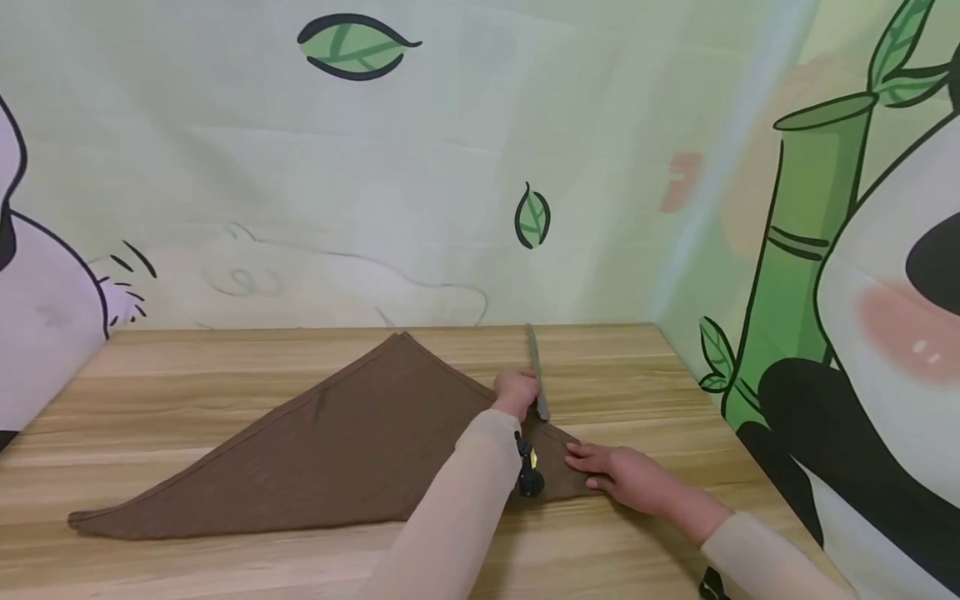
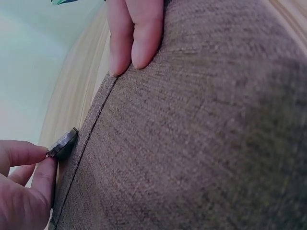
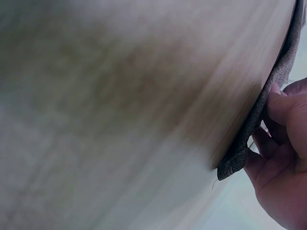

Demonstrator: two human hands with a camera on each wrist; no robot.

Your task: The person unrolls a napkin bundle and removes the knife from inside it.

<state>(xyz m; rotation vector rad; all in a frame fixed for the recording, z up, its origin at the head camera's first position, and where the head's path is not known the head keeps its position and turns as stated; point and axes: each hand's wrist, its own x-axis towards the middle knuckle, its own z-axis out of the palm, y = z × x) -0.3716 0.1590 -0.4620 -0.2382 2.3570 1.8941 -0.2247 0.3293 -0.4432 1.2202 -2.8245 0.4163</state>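
A brown cloth napkin (image 1: 322, 442), folded into a wide triangle, lies on the wooden table. My left hand (image 1: 516, 392) is at the cloth's upper right edge and pinches a slim grey knife (image 1: 534, 354), which points away across the table. In the left wrist view, the thumb and fingers of that hand (image 2: 21, 196) grip the metal knife (image 2: 63, 143) end-on, beside the stitched hem. My right hand (image 1: 630, 475) rests on the cloth's right corner with fairly straight fingers. Close up in the right wrist view, the right hand (image 3: 283, 148) touches the cloth edge (image 3: 256, 112).
The wooden table (image 1: 240, 358) extends around the cloth on every side. Behind it hangs a pale green printed backdrop (image 1: 450, 125) with leaves, and more of it runs along the right, printed with bamboo (image 1: 810, 217) and a panda.
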